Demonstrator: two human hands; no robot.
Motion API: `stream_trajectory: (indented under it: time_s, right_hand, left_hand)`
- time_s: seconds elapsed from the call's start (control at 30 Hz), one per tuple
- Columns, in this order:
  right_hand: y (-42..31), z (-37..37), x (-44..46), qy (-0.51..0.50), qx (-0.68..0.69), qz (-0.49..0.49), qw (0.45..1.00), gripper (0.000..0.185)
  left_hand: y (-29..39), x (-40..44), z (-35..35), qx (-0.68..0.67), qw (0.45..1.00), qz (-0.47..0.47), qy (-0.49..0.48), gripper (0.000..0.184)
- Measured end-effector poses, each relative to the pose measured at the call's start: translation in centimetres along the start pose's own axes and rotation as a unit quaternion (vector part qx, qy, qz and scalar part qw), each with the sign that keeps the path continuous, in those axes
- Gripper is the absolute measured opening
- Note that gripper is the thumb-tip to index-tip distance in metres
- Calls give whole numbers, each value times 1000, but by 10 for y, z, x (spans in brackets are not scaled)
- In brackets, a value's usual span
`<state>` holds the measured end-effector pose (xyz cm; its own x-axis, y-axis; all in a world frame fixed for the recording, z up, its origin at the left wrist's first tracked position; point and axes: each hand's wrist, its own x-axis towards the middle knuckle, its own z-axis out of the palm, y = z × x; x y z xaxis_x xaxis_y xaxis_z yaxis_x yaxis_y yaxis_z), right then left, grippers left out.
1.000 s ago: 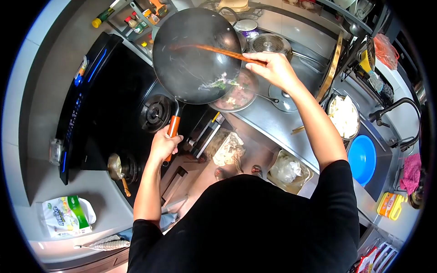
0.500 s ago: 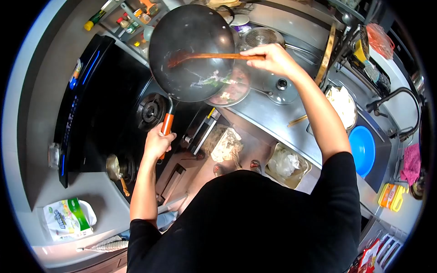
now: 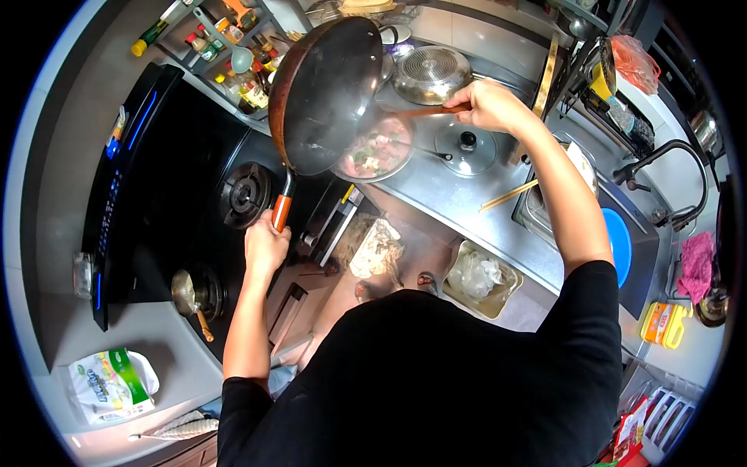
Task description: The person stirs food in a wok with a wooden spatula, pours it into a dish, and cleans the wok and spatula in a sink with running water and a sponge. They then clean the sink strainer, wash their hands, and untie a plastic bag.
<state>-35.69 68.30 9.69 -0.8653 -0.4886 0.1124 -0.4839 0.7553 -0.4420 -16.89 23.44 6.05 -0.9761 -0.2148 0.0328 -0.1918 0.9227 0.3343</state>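
Observation:
My left hand [image 3: 266, 245] is closed around the orange handle [image 3: 282, 212] of a black wok [image 3: 331, 97]. The wok is tipped steeply to the right, its brownish outer side showing. A large bowl [image 3: 406, 162] of steaming food stands on the counter below its lower edge, partly covered by the wok. In my right hand [image 3: 490, 105] is a wooden spatula [image 3: 432, 111], reaching toward the wok's right edge. Steam blurs the spatula's far end. A spoon [image 3: 424, 149] with a dark handle tip leans out of the bowl.
Right of the bowl lie a glass lid [image 3: 467, 159] and an upturned pan [image 3: 432, 74]. Chopsticks [image 3: 507, 196] rest by a metal container near the sink. At left are a gas burner [image 3: 247, 194] and a small pot [image 3: 185, 292]. Condiment bottles [image 3: 245, 87] stand behind the wok.
The wok has tipped further to the right, revealing its outer side. My right hand and the spatula have moved right, and the spatula has left the wok's middle. More of the food bowl shows.

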Motion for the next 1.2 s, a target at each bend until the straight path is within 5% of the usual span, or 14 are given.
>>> stream_trajectory:
  time_s: [0.3,0.43,0.57,0.73,0.97,1.07,1.2]
  right_hand:
    - [-30,47,-15,205,165,-31,964,33]
    - [-52,64,-18,214,235,53,946,32]
    - [-44,94,-10,266,203,-65,940,31]
    - [-37,72,-43,52,67,60,995,31]
    - [-53,25,-9,123,120,96,980,34]
    - [-27,56,-1,186,158,-31,969,34]
    - [-18,51,-32,14,70,66,995,34]
  left_hand:
    - [-1,-6,-1,-81,995,-23,-51,29]
    - [19,-14,-17,-180,972,-105,-113,23]
    - [19,-13,-19,-223,960,-113,-125,17]
    - [15,-12,-18,-184,974,-104,-81,18]
    - [18,-16,-13,-162,979,-86,-84,23]
    - [21,-18,-14,-162,979,-86,-86,22]
    - [4,-15,-6,-119,991,-52,-37,21]
